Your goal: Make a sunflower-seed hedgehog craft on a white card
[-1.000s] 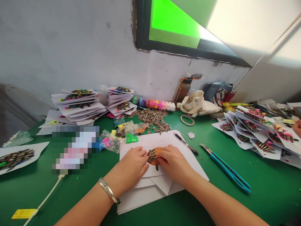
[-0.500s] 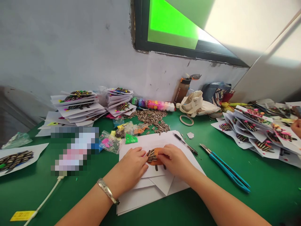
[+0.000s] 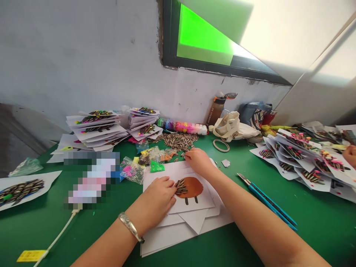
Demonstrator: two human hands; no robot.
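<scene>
1. Drawing (image 3: 194, 187) on paper (image 3: 158, 237); seeds (image 3: 181, 186) cover its left end; left hand (image 3: 159, 199) beside, fingers loosely spread;
2. right hand (image 3: 199, 161) at pile (image 3: 178, 141); fingertips narrow, cannot tell if holding;
3. step, judged: seed fetching; next calls for fine pinch;
4. table (image 3: 217, 248) green; knife (image 3: 260, 193) at right; wall (image 3: 83, 55), window (image 3: 203, 33) behind.

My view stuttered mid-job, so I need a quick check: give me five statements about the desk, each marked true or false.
1. The left hand rests on the sheet with the brown oval. True.
2. The blue utility knife lies to the right of that sheet. True.
3. The right hand grips the knife. False: it is at the near edge of the sunflower-seed pile.
4. Striped seeds cover the whole oval. False: only its left part bears them.
5. The tape roll lies beyond the knife. True.
</scene>
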